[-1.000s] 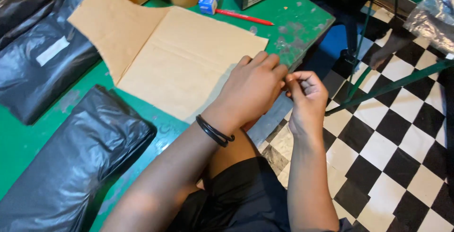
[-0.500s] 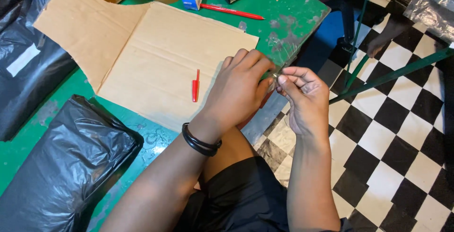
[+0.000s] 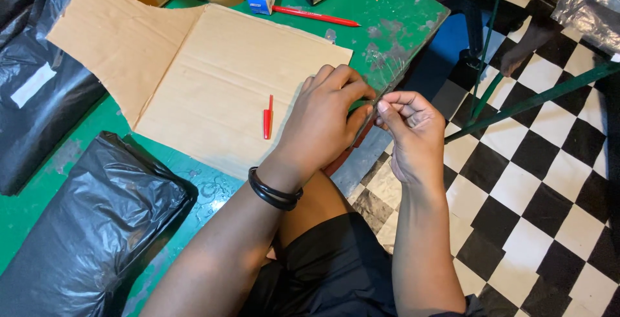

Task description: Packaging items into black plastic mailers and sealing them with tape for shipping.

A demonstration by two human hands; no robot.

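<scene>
Hands (image 3: pixel 371 120) at green table (image 3: pixel 400 13) edge

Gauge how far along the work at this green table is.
Done: the flattened cardboard lies spread on the green table, and a red cap lies loose on it. In hand: the left hand and right hand pinch a thin grey item at the table edge; what it is I cannot tell. Left: the cardboard shows no marks or cuts, and the black bag sits untouched.
</scene>
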